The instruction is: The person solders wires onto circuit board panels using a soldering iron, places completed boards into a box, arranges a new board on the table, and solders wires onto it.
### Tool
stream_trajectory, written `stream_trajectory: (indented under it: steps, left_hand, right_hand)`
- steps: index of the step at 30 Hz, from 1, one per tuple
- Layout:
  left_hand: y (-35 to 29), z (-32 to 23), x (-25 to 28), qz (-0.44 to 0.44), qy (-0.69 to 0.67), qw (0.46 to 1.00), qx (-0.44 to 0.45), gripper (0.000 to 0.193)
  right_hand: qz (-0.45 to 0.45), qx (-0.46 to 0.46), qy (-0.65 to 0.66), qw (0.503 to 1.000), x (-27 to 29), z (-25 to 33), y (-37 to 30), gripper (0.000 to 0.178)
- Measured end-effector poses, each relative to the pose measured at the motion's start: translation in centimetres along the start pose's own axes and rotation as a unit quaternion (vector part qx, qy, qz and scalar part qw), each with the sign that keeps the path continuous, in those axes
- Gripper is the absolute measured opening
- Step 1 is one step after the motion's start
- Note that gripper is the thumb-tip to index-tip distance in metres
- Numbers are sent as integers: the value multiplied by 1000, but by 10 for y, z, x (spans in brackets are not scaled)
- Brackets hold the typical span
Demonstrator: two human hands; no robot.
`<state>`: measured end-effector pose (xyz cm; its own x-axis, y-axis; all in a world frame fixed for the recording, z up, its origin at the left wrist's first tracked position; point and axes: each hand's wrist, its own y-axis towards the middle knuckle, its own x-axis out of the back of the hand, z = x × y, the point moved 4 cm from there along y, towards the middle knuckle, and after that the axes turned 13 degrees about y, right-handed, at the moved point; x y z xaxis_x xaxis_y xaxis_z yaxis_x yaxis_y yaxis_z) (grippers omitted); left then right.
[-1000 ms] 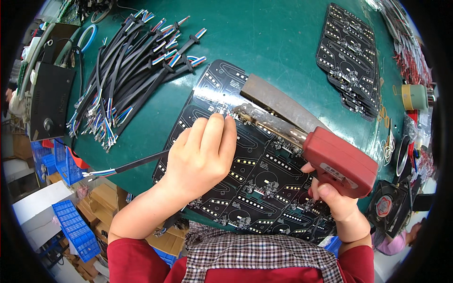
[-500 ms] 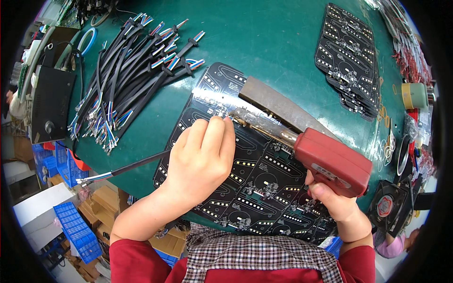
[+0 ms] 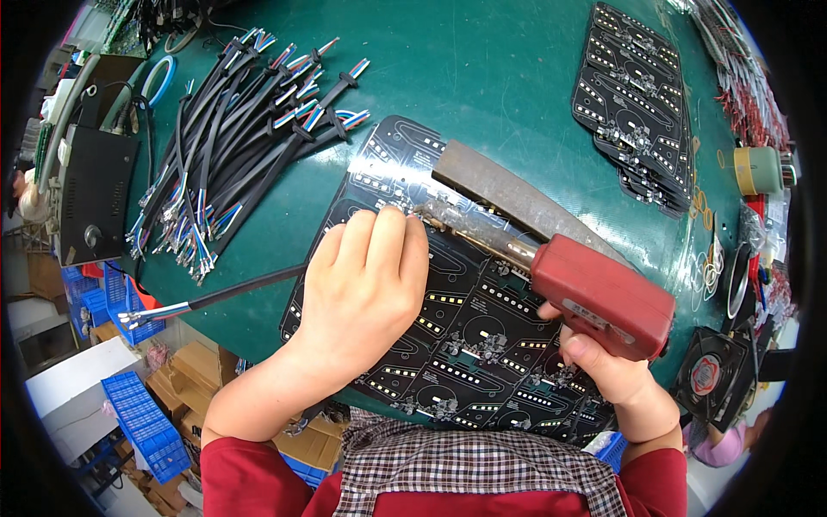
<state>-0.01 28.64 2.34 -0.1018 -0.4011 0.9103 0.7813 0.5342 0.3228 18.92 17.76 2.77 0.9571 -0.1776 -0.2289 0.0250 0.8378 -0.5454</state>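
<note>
My left hand (image 3: 366, 284) is closed in a pinch on a black sheathed cable (image 3: 245, 286). The cable's bare coloured wires stick out to the left past the table edge, while its other end is hidden by my fingers. Wrapped round the handle of a red soldering gun (image 3: 603, 297) is my right hand (image 3: 607, 366). The gun's metal tip points left, close to my left fingertips. Both work over black printed circuit boards (image 3: 469, 336) with rows of small pale components. A flat grey metal bar (image 3: 512, 189) lies across the boards, just beyond the gun's barrel.
A pile of black cables (image 3: 237, 142) lies at the left on the green table (image 3: 448, 60). More stacked circuit boards (image 3: 633, 95) sit at the far right. A black box (image 3: 96, 189) with a knob stands at the left edge, and a fan (image 3: 705, 375) at the right.
The cable's free end has swung a little left. The soldering gun has shifted slightly left, and a right-hand finger shows further out beneath it. My left hand stays pinched at nearly the same spot.
</note>
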Motion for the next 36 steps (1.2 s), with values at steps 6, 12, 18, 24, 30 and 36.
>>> stream_trajectory:
  steps: [6, 12, 18, 24, 30, 36]
  left_hand:
    - [0, -2, 2, 4, 23, 1000, -15, 25]
    - [-2, -4, 0, -2, 32, 999, -14, 25]
    - [-1, -8, 1, -8, 60, 998, -16, 22]
    - [2, -12, 3, 4, 92, 996, -18, 20]
    - [1, -12, 5, 19, 89, 996, -14, 22]
    - [-2, -13, 7, 19, 25, 999, 6, 32]
  right_hand:
    - [18, 34, 51, 998, 3, -2, -6, 78]
    - [-9, -9, 32, 999, 2, -1, -6, 69]
    - [6, 33, -115, 993, 9, -8, -5, 64]
    - [10, 52, 59, 997, 4, -4, -9, 67]
    - [17, 31, 58, 998, 1, -1, -11, 66]
    - [-19, 29, 43, 998, 2, -3, -11, 65]
